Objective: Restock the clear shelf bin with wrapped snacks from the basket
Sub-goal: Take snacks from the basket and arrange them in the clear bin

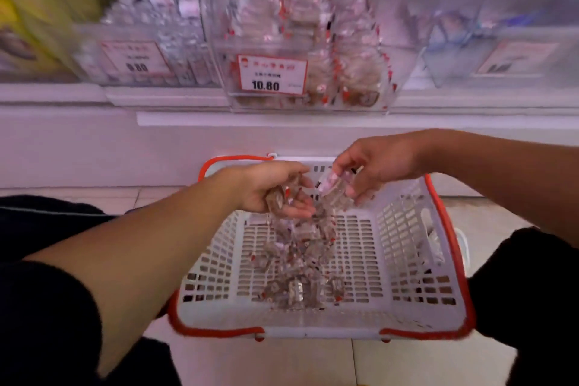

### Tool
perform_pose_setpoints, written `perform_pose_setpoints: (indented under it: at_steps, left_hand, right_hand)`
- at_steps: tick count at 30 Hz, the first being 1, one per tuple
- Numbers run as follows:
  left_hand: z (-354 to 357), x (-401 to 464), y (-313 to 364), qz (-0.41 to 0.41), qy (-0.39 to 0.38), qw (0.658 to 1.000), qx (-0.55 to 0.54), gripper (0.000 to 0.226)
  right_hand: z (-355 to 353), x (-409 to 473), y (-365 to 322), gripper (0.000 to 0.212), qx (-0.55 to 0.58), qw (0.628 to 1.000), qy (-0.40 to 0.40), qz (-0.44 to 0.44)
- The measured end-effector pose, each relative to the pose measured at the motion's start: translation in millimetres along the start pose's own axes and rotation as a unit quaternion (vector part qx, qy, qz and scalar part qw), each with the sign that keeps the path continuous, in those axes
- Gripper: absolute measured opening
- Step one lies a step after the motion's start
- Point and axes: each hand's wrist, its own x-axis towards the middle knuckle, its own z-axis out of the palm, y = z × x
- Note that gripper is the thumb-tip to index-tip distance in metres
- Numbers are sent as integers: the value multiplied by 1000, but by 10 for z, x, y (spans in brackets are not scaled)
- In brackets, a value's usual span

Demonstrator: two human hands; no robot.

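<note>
A white plastic basket [407,241] with red handles sits on the floor, and several clear-wrapped snacks [297,263] lie along its middle. Above its far half, my left hand [275,191] grips a bunch of wrapped snacks, some trailing down from the palm. My right hand [372,169] pinches more wrapped snacks [335,188] just to the right, close to the left hand. On the shelf above stands the clear shelf bin [388,103], holding stacked red-and-clear snack packs and bearing a 10.80 price tag [272,78].
Clear bins flank the target one: a left bin [131,53] with a 9.80 tag and a right bin [501,50]. A white shelf ledge [282,119] juts out above the basket. My dark-trousered knees sit on both sides of the basket, on a tiled floor.
</note>
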Motion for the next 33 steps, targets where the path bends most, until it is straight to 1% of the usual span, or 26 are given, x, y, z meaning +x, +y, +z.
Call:
perform_pose_setpoints:
  at_steps: [4,7,9,11,13,15,18,20,22,24,26,28,30,33]
  left_hand:
    - [208,-669,430,40,-13,998,44,37]
    - [383,-1058,504,70,-38,996,50,44]
    - [458,-1215,515,95,-52,993,49,47]
    - [496,-1306,527,116,-62,991,31,47]
    - [502,-1344,565,135,-81,988,3,49]
    - [516,-1341,614,149,-111,983,6,46]
    - [563,-1306,675,139,-142,980,9,38]
    - [583,-1259,704,134,-147,980,-18,33]
    - [588,-1212,731,150,-143,976,-61,35]
    - [589,-1182,753,170,-146,971,-88,39]
    - [594,-1172,767,184,-147,966,-102,37]
    - [599,-1166,758,191,-138,967,-96,37]
    - [619,-1180,729,200,-125,970,-59,29]
    - [643,-1166,674,214,-111,970,-21,21]
  right_hand:
    - [-5,-510,-423,35,-32,990,65,-121]
    - [48,-700,-624,35,12,969,126,-212]
    - [57,-760,-723,36,38,956,148,-251]
    - [58,-809,-787,34,51,949,156,-269]
    - [55,-859,-822,30,70,944,165,-276]
    - [43,-898,-836,28,83,943,164,-276]
    - [0,-928,-844,26,64,948,176,-258]
    - [-46,-922,-855,25,56,946,203,-248]
    - [-83,-907,-860,25,70,942,225,-239]
    - [-92,-879,-849,23,82,944,226,-226]
    - [-59,-825,-816,23,95,944,229,-218]
    - [5,-755,-790,28,113,937,248,-220]
    - [72,-694,-786,41,124,933,252,-224]
    - [160,-645,-798,52,119,939,218,-238]
